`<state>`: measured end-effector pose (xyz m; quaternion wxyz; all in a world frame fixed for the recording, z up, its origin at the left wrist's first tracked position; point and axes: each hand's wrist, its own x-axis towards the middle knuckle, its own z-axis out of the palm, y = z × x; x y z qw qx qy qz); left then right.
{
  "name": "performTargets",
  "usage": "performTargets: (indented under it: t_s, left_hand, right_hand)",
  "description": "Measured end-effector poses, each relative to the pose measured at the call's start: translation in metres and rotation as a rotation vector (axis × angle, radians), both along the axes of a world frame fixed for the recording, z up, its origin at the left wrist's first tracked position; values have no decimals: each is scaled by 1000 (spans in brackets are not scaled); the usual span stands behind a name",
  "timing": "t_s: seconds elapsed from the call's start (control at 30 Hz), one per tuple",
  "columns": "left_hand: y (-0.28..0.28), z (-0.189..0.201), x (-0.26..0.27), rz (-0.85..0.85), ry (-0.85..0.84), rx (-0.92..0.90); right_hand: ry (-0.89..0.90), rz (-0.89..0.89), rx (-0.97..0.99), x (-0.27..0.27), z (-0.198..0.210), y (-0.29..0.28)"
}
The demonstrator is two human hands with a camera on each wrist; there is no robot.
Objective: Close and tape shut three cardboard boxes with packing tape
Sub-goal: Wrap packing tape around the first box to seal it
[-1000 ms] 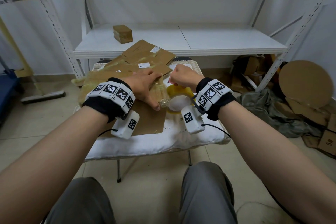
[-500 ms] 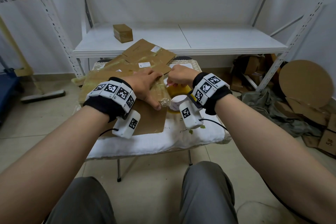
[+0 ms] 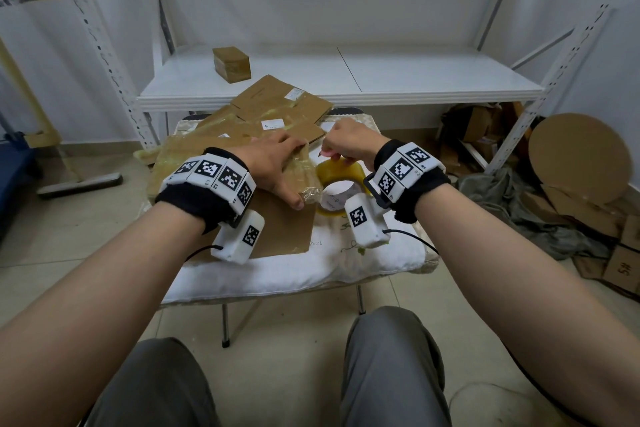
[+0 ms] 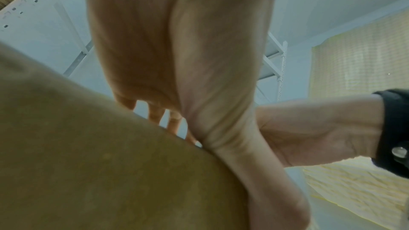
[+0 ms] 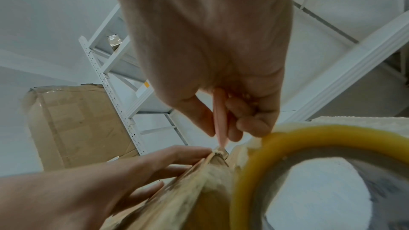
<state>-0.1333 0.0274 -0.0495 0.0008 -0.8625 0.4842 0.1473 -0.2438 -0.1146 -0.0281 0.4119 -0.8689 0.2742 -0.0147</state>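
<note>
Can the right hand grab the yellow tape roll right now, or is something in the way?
Probably not yet. The tape roll lies right under the right hand with nothing between them, but that hand's grip is already full: it pinches a pink cutter at the box edge. It would likely have to put that down first.

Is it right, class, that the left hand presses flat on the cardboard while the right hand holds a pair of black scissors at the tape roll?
Not quite. The right hand holds a slim pink cutter, not black scissors; the right wrist view shows it. The left hand does press flat on the cardboard, beside the tape roll.
</note>
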Motion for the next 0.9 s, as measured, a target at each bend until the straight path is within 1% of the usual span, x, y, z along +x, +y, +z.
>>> performTargets:
  t_s: [0.07,0.17,0.27,0.33,0.4,0.43,0.5,0.57,0.7,0.8,0.9]
  left_hand:
    - [1,0,0,-13,-1,-5]
    - [2,0,-1,-78,-27,-13]
    - [0,2,-3,-106,-48,2]
    - [0,4,-5,-117,-68,28]
    - [-1,5,-6,-144,-90,53]
    - [-1,5,-7,-162,-102,61]
    - [-2,6,-10,-173,-137,96]
    - [-3,7,-13,-165,-174,135]
    - [-3,2,-30,-134,-292,190]
    - [-12,-3,-60,-64,-457,195]
    - [-27,-9,-90,53,-495,129]
  right_hand:
    - [-67,-43,1,-1,-6,-4]
    - [-201,-122,45,-7,-16,-11]
    - [-297,-169,5,-13,-25,-20]
    - [-291,-124,-25,-16,-29,-24]
    - [-229,-35,-15,-18,-31,-25]
    - [-170,23,-20,-20,-31,-25]
    - [0,151,-92,-21,-35,-29]
    - [116,222,-168,-22,-38,-32]
    - [83,265,-371,-25,-39,-29]
    - [39,225,-386,-23,-43,-27]
    - [23,203,-390,-22,-45,-25]
